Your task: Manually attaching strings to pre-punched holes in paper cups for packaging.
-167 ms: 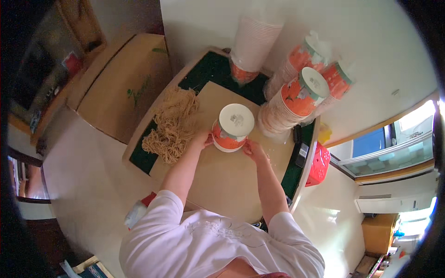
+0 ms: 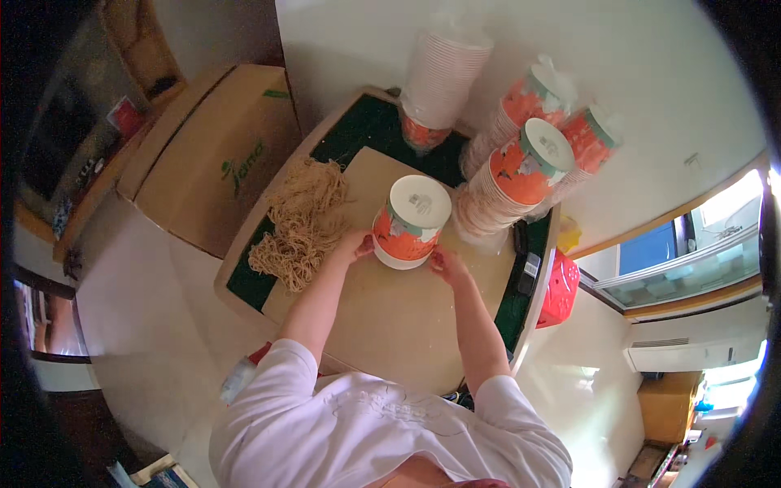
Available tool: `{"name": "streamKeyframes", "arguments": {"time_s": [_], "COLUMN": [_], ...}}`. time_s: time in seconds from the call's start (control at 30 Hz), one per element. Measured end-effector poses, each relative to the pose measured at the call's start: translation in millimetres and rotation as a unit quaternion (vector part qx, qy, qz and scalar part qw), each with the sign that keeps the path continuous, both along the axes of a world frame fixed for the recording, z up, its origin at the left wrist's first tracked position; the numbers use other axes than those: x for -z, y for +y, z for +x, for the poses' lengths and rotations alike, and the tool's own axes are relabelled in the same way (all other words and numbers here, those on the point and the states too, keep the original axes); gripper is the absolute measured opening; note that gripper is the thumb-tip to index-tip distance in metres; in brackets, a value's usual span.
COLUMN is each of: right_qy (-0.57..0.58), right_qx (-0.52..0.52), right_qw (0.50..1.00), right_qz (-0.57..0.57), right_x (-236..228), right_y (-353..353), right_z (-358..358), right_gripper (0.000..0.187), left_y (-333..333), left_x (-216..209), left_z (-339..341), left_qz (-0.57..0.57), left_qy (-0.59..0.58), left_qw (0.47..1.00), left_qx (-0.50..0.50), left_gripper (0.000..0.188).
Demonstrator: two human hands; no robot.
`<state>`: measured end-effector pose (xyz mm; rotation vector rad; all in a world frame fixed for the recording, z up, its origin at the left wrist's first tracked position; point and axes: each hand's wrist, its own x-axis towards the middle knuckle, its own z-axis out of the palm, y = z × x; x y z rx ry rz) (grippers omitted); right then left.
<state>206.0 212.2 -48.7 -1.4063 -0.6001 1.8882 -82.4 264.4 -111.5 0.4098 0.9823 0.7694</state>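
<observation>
An orange and white paper bucket (image 2: 403, 236) stands upside down, its pale round base (image 2: 420, 201) facing up. Both hands are at its lower rim. My left hand (image 2: 358, 245) pinches the rim's left side, and the fingers of my right hand (image 2: 445, 264) close on the right side. A white band shows below the orange print; whether it is a second bucket underneath, I cannot tell. Left of my left hand lies a tangled heap of tan string (image 2: 301, 220). Just beyond my right hand stands a stack of similar buckets (image 2: 521, 175), also upside down.
A tan board (image 2: 390, 325) covers much of the green-topped table (image 2: 358, 130). More bucket stacks in clear plastic, one a tall white stack (image 2: 447, 73), stand along the wall. A black device (image 2: 529, 268) lies at the right edge, by a red basket (image 2: 560, 289). A large cardboard box (image 2: 215, 154) is at left.
The bucket between my hands has shifted slightly away and to the right, and more of its orange side shows. Both hands have stayed at its rim.
</observation>
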Motion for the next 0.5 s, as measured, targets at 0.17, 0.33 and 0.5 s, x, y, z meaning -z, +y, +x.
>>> {"name": "streamKeyframes", "arguments": {"time_s": [0.17, 0.33, 0.5], "right_qy": [-0.026, -0.070, -0.070], "right_qx": [-0.004, 0.020, 0.069], "right_qw": [1.000, 0.997, 0.994], "right_qz": [-0.007, 0.027, 0.046], "right_x": [-11, -16, -24], "right_y": [7, -3, -3], "right_z": [-2, 10, 1], "right_gripper": [0.014, 0.023, 0.024], "left_y": [8, -14, 0], "left_x": [-10, -53, -56], "left_z": [0, 9, -1], "left_qz": [-0.001, 0.140, 0.050], "left_qy": [0.075, 0.023, -0.032], "left_qw": [0.997, 0.990, 0.998], "left_qx": [-0.018, -0.003, 0.010], "left_gripper": [0.019, 0.028, 0.027]}}
